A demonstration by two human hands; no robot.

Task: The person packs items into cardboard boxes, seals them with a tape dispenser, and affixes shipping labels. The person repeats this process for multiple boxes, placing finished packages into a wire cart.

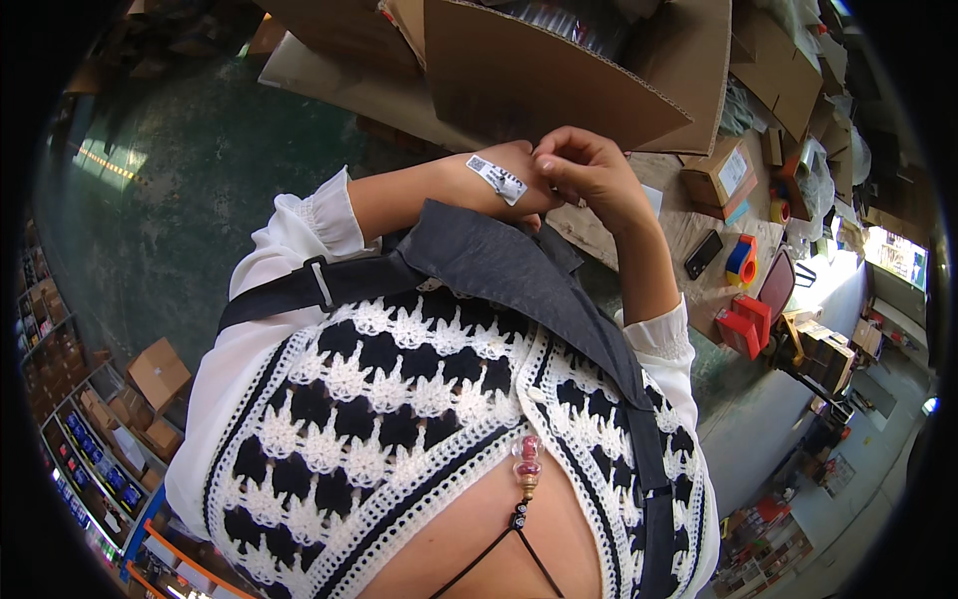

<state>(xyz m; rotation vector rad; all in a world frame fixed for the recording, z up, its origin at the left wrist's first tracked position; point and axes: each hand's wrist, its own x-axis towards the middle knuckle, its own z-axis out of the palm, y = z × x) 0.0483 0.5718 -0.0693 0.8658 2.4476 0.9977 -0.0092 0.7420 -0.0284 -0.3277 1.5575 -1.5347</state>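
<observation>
My left hand (530,178) lies bent across in front of my chest, its fingers mostly hidden. A white label (496,180) with a printed code and writing sticks to the back of that hand near the wrist, its lower end creased. My right hand (587,171) meets the left at the knuckles, thumb and forefinger close together; whether anything is between them cannot be made out. Just beyond both hands stands an open cardboard box (546,82), with clear plastic-wrapped items (572,24) inside. A dark apron (494,251) bulges out below the hands.
To the right, the worktable (599,232) carries a small labelled carton (718,178), a black smartphone (703,254), a blue-and-red tape dispenser (742,262) and red boxes (744,326). Shelving with cartons (97,457) stands at left on the green floor (202,180).
</observation>
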